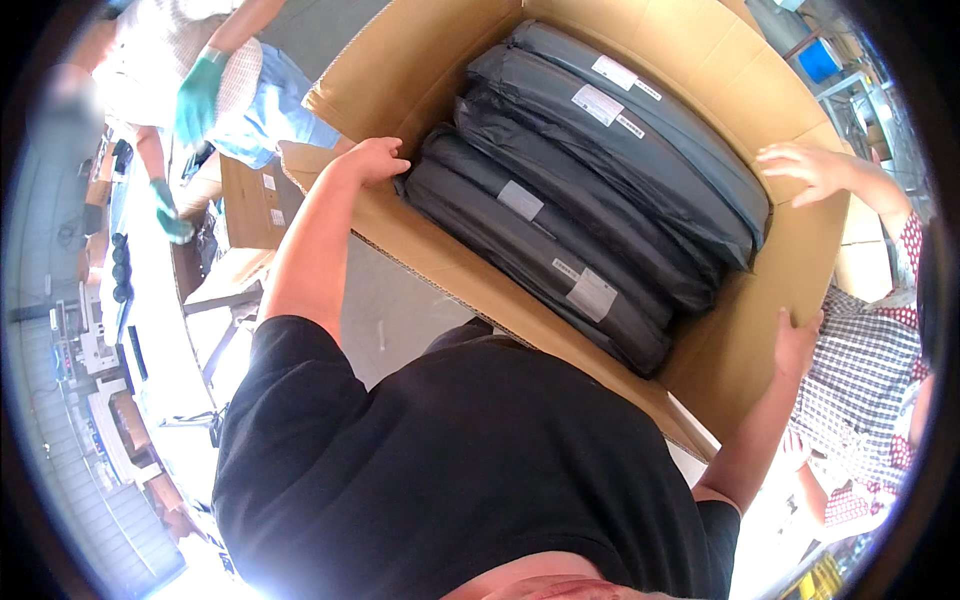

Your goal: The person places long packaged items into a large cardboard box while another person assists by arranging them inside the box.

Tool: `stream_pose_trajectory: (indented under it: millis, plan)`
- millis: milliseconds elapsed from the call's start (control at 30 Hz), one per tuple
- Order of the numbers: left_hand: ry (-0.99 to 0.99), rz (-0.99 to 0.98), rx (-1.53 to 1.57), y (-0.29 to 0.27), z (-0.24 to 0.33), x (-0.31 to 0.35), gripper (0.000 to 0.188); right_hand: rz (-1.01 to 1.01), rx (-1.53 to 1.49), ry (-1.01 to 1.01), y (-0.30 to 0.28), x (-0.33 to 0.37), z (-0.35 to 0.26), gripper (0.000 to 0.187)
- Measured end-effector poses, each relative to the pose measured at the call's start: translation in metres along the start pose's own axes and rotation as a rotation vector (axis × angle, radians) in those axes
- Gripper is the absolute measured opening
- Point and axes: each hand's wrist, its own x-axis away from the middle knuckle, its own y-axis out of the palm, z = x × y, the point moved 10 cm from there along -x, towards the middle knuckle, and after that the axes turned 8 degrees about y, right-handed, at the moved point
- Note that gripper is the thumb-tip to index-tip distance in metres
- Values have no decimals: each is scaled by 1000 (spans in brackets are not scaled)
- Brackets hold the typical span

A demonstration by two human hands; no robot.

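A large open cardboard box (735, 355) stands in front of me. Inside it several long dark grey plastic-wrapped packages (610, 180) lie side by side, with white labels on top. At the near left corner, my left hand (376, 162) is closed over the box's edge, its fingers curled inward. On the right side, my right hand (797, 342) grips the cardboard wall, thumb on the inner face and fingers toward the outside. What the fingers do behind the wall is partly hidden.
At the right, another person's hand (805, 172) touches the box's far right edge. A person in green gloves (200, 95) stands at the upper left. Smaller cardboard boxes (250, 205) are left of my arm. A blue spool-like object (820, 60) sits on a rack at the upper right.
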Motion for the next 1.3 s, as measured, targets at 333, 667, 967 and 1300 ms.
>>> stream_pose_trajectory:
  millis: [333,667,967,1300]
  plan:
    - [37,-376,-256,-15,27,-10,66,65,274,136,-5,3,-4,78]
    - [121,-386,-692,68,-33,-196,43,-943,594,-238,257,83,-39,65]
    - [-143,-487,-343,208,-146,-250,60,-1042,152,538,492,96,179,79]
    - [-560,23,429,199,-167,-219,93,-804,-745,911,463,106,115,82]
